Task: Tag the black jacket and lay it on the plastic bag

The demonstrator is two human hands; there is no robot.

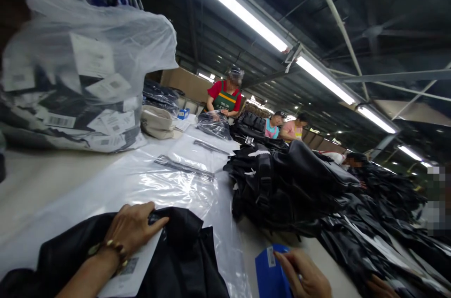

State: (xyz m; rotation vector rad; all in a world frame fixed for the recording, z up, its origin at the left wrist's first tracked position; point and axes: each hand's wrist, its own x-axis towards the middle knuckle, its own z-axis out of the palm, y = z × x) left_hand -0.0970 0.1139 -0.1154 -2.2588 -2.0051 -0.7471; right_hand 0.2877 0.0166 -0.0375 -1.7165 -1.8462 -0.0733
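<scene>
Counter (pixel 45 180): one, carrying everything listed.
Black garment heap (pixel 282 185): one pile, lying well right of both hands.
Tag-filled plastic bag (pixel 81 68): one, standing far left.
Clear poly bags (pixel 169 180): several, lying flat just beyond the left hand.
Black garment (pixel 183 251): one, lying under the left hand (pixel 136 227), which is pressing flat, fingers spread.
Blue card (pixel 269 272): one; right hand (pixel 303 277) is pinching its edge.

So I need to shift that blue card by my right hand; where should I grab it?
Probably pinch the blue card at its right edge, coming in from the right: the right hand already touches it there, by the white label, and that edge looks clear of the black garment.
</scene>
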